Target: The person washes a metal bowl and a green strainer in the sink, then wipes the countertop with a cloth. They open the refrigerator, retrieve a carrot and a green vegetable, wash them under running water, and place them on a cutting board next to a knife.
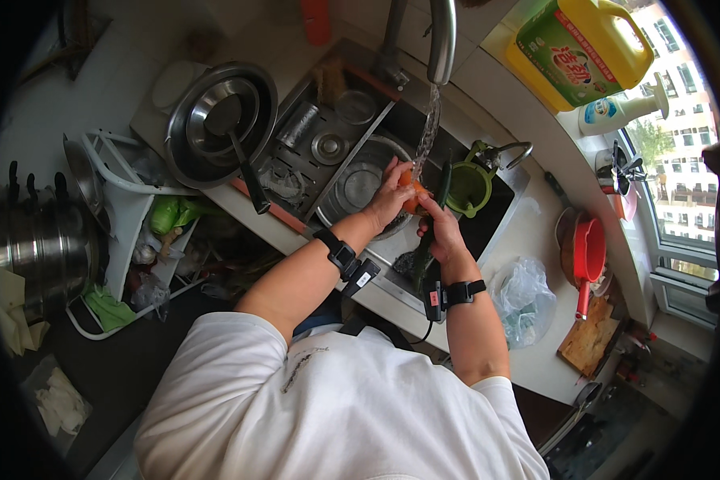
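Observation:
Both of my hands are on an orange carrot (407, 179) beneath running water (429, 129) from the faucet (442, 45). My left hand (389, 201) wraps the carrot from the left, and my right hand (443, 231) grips its lower right end. A long dark green cucumber (444, 186) passes beside and under my right hand; I cannot tell whether that hand also touches it. Under my left hand sits a metal basin (336, 204) in the sink. Just right of the cucumber is a green strainer basket (471, 187).
Stacked metal bowls (180, 144) with a dark-handled ladle (249, 180) stand left of the sink. On the right counter lie a plastic bag (523, 303), a red pan (589, 249) and a wooden cutting board (588, 336). A yellow detergent jug (576, 51) stands on the windowsill.

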{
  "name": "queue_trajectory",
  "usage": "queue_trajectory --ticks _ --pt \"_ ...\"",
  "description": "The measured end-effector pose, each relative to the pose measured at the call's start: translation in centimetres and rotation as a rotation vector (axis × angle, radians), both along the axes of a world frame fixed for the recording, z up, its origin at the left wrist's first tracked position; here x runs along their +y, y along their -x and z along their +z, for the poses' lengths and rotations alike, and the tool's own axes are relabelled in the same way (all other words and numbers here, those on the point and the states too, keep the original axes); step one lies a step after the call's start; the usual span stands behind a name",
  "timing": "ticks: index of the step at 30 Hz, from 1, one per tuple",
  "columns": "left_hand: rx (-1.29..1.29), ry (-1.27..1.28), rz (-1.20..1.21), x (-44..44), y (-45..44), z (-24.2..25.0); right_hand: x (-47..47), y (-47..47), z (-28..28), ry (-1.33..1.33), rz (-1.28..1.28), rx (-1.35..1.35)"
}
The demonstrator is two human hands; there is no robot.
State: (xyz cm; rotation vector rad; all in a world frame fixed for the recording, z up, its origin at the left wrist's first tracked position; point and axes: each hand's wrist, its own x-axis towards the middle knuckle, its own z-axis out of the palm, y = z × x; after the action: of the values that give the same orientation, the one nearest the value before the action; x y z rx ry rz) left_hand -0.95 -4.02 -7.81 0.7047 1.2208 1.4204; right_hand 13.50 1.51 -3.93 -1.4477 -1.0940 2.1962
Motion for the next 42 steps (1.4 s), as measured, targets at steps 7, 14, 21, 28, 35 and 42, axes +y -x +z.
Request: queue_trajectory --ticks 7,14,21,28,35,42 --pt "-0.416 0.362 0.199 1.7 1.1 -1.4 -2.3 1.8 1.2 -0.303 0.175 -0.143" --pt "-0.717 0.513 0.224 -0.7 2.2 -1.6 -1.5 2.0 2.1 -0.239 0.311 -0.155" --pt "-0.359 0.336 0.319 -4.5 3.6 1.8 -0.9 2.3 0.4 -0.897 0.426 -0.469" --pt "1.032 -0.082 0.277 -6.3 4.7 5.9 0.2 4.5 2.1 -1.277 0.775 -0.702" --pt "0.11 0.564 -0.253 -5.6 5.9 5.6 0.9 7.6 3.4 -1.6 0.859 -0.567" --pt "-0.404 0.717 -0.043 -7.2 5.0 4.6 -3.0 6.0 2.2 -1.463 -0.013 -0.435"
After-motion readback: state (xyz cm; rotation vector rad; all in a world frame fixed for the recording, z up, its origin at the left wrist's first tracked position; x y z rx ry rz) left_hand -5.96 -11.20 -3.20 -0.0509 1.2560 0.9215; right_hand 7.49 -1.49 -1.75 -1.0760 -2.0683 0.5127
